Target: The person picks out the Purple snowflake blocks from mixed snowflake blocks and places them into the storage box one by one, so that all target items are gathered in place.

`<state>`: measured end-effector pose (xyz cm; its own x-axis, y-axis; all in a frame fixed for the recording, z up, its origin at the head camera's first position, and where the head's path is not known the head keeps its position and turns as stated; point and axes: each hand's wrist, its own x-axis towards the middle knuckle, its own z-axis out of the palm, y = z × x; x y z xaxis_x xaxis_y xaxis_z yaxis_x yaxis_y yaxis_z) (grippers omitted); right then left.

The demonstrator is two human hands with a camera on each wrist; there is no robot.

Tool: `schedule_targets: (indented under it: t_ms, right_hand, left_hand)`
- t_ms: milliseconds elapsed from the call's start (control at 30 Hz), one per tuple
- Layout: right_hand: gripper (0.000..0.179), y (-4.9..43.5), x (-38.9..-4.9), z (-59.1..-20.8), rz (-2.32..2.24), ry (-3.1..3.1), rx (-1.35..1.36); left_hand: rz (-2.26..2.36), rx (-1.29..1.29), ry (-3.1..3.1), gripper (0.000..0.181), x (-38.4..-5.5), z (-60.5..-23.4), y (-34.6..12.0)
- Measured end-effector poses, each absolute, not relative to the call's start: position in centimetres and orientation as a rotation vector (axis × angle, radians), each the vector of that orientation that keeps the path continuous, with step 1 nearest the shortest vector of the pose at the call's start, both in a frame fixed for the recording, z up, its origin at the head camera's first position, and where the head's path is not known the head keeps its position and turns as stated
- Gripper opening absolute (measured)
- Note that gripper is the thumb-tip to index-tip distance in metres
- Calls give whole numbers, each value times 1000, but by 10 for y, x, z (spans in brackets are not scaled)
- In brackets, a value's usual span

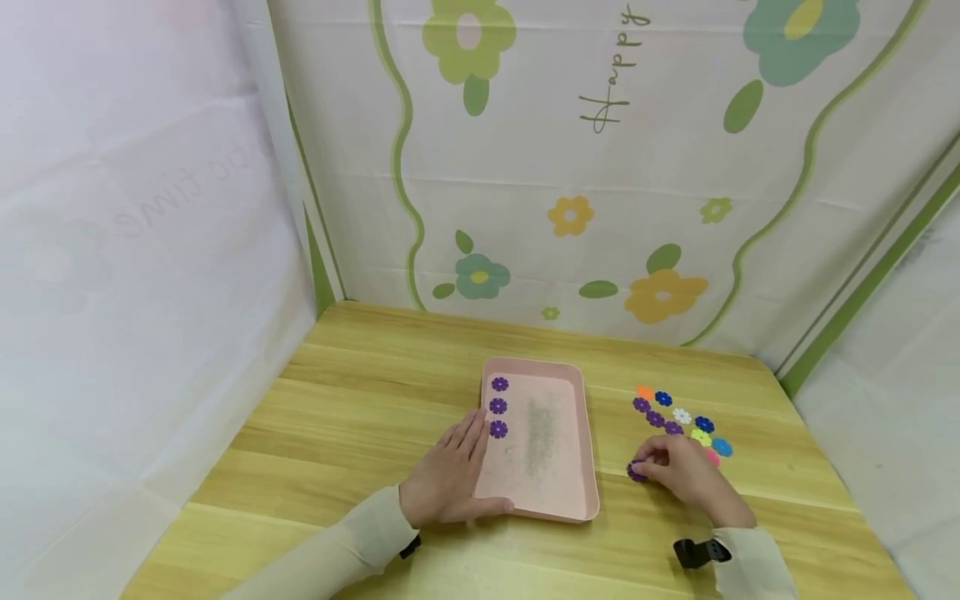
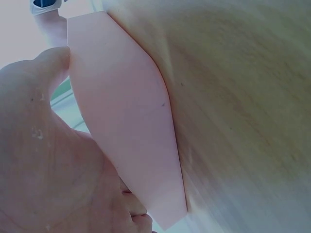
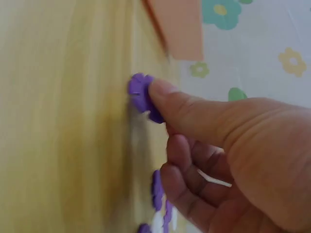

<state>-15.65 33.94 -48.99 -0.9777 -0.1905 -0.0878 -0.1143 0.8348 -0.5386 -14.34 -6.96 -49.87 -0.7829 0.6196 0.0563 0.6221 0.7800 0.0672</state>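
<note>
My left hand [image 1: 447, 477] rests with straight fingers along the near-left corner of a pink tray [image 1: 590, 467], its thumb over the front rim. In the left wrist view the palm lies against the tray's outer wall [image 2: 126, 111]. Inside the tray, three purple flower-shaped plastic discs [image 1: 498, 406] form a column down the left side. To the right of the tray, my right hand [image 1: 686, 471] pinches a purple flower-shaped disc [image 3: 141, 94] between thumb and fingers, close over the table.
A loose group of flower discs lies beyond the right hand: an orange one [image 1: 645, 392], blue ones [image 1: 663, 398], a white one [image 1: 682, 416], a yellow one [image 1: 701, 437] and several purple ones [image 1: 656, 419]. Flower-printed cloth walls [image 1: 510, 150] enclose the wooden table [image 1: 360, 375].
</note>
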Motion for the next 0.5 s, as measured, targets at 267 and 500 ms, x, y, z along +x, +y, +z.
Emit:
schedule_targets:
  t_ms: [267, 500]
  right_hand:
    - [14, 329, -154, -474, -987, 2810, -186]
    - [24, 311, -158, -454, -1184, 2672, -121]
  left_hand:
    - [-167, -1043, -2966, 116, -138, -482, -69]
    - [-165, -1035, -2988, 115, -137, -476, -68]
